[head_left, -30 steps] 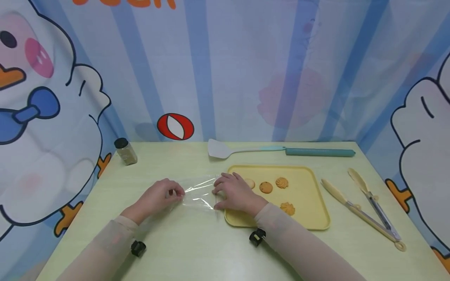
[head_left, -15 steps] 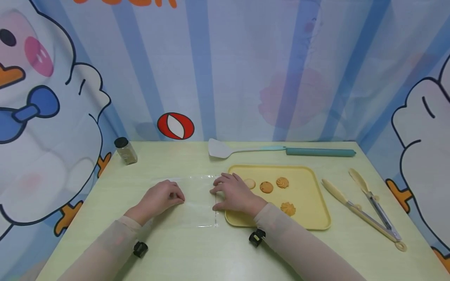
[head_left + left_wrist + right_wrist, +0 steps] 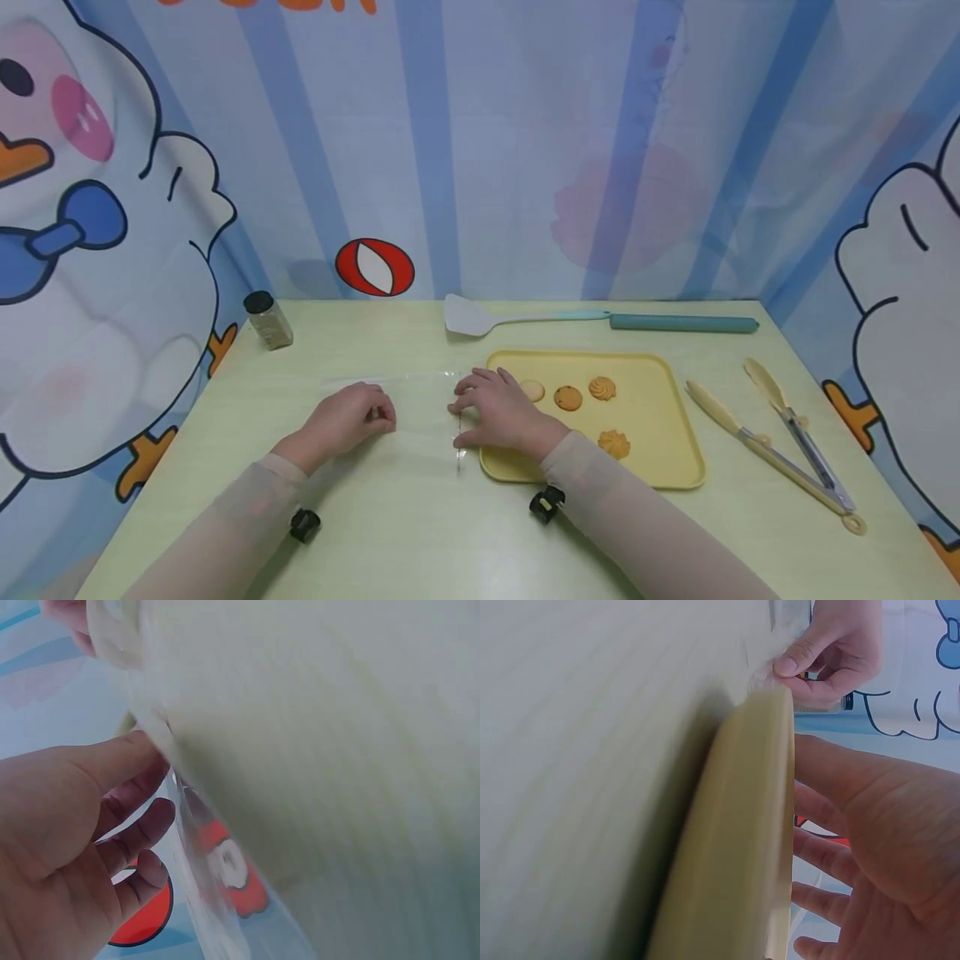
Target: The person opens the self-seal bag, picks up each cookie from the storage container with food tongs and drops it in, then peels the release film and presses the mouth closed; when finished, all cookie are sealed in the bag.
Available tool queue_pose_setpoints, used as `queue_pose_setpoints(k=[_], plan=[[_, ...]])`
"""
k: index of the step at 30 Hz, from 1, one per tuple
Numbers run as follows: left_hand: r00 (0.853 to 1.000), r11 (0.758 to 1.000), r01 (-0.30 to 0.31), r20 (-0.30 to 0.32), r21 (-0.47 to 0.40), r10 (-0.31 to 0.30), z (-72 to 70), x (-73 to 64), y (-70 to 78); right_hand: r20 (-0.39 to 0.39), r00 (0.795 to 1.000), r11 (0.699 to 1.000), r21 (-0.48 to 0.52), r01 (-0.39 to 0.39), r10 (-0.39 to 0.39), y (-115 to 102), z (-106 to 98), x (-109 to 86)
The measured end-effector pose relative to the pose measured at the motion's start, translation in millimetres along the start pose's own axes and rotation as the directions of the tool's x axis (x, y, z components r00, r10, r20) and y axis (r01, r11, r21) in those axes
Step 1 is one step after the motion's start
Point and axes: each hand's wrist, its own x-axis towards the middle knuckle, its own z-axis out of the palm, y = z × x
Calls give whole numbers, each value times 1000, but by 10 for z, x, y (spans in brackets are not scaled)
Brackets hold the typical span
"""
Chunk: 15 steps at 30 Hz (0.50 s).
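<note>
A clear plastic bag (image 3: 423, 437) lies nearly flat on the table, faint against its pale top. My left hand (image 3: 341, 425) pinches the film between thumb and forefinger; in the left wrist view the film (image 3: 217, 889) lifts a little at the fingertips. My right hand (image 3: 506, 415) hangs over the left edge of a yellow tray (image 3: 660, 417), fingers loosely spread, fingertips at the bag's right side. On the tray sit a round cookie (image 3: 567, 398), a swirled cookie (image 3: 602, 388), a ridged cookie (image 3: 614, 443) and a pale one (image 3: 533, 390) partly behind the right hand.
A spatula (image 3: 467, 317) with a teal handle lies along the table's back edge. Tongs (image 3: 780, 458) rest spread apart to the tray's right. A black-capped shaker jar (image 3: 270, 323) stands at the back left. A printed curtain (image 3: 510, 167) hangs behind.
The bag, raised and shiny between the hands a second ago, now lies flatter. My left hand has shifted slightly right, and the right hand has hardly moved.
</note>
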Motion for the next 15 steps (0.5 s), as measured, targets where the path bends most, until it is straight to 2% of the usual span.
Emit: queue_pose_setpoints(k=[2,9,15], plan=[[1000,1000,-1,0,-1,1,-10,8,12,-4,1000,1000,8,1,-1,-1,-10,-9],[997,997,61,-36,-41,-62,-58,-24,21,-4,1000,1000,-11,-7,7,-7,-10,-24],[996,998,51,-77,-23,-53,-119,-86,32,-4,1000,1000,-23,-1,1,4,2,-18]])
